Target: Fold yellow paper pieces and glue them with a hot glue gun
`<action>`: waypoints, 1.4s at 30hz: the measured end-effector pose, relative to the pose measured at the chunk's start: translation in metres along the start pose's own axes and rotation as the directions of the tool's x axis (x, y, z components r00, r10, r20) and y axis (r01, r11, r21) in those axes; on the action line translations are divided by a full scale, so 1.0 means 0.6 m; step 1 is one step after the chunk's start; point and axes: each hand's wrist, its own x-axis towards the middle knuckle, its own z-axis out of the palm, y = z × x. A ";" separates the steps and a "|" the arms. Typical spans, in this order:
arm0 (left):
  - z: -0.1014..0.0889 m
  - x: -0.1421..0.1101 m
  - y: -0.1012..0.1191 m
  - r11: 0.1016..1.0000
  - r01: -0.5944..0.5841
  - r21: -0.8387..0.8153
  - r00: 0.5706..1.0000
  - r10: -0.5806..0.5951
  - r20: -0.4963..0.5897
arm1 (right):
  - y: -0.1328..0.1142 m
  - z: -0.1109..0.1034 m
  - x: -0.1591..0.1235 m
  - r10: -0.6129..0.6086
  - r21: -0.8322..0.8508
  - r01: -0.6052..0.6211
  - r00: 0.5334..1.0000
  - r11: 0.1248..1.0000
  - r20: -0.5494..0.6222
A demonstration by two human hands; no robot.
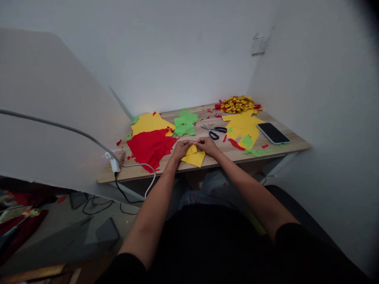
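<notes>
Left grip [180,150] and right grip [208,146] pinch a yellow piece [194,159] between bent fingers at the near edge of a wood-grained desk [106,176]. Matte and thin, the piece spreads into an angular lower flap beneath a small raised fold. Toward the left lie a rumpled red sheet [152,146], a smoother yellow sheet [149,122] and a ragged green sheet [185,122]; dark-handled scissors [211,128] rest beyond the hands, handles spread. Farther right, a glossy, dark-screened phone [274,133] sits beside angular yellow cutouts [242,121], a crinkled yellow heap [238,104] behind them. Whether the sheets are paper or cloth is hard to tell. Fingers cover the top of the piece, its folds too small to read, and the frame's lower edge crops the black shirt [213,244]. Both forearms [160,185] reach forward and converge, hands nearly meeting.
</notes>
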 end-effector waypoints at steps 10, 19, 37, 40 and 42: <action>0.000 -0.002 0.004 0.998 0.014 0.056 1.000 -0.015 0.006 | -0.001 -0.001 0.001 0.006 -0.024 -0.007 0.999 1.000 -0.052; -0.003 -0.003 0.000 1.000 0.023 0.007 0.997 -0.024 0.069 | -0.006 -0.005 0.001 0.007 0.030 -0.007 1.000 1.000 -0.011; -0.002 0.002 0.000 0.997 0.081 0.009 0.986 -0.082 0.145 | 0.004 -0.001 0.003 0.007 0.028 -0.007 1.000 1.000 0.013; -0.005 -0.001 -0.001 0.996 0.079 0.032 0.987 -0.083 0.137 | 0.008 0.000 0.004 0.011 0.019 -0.012 1.000 1.000 0.024; -0.007 -0.003 0.002 0.998 0.055 0.034 0.992 -0.058 0.114 | 0.011 0.001 0.005 0.011 0.004 -0.011 0.999 1.000 0.040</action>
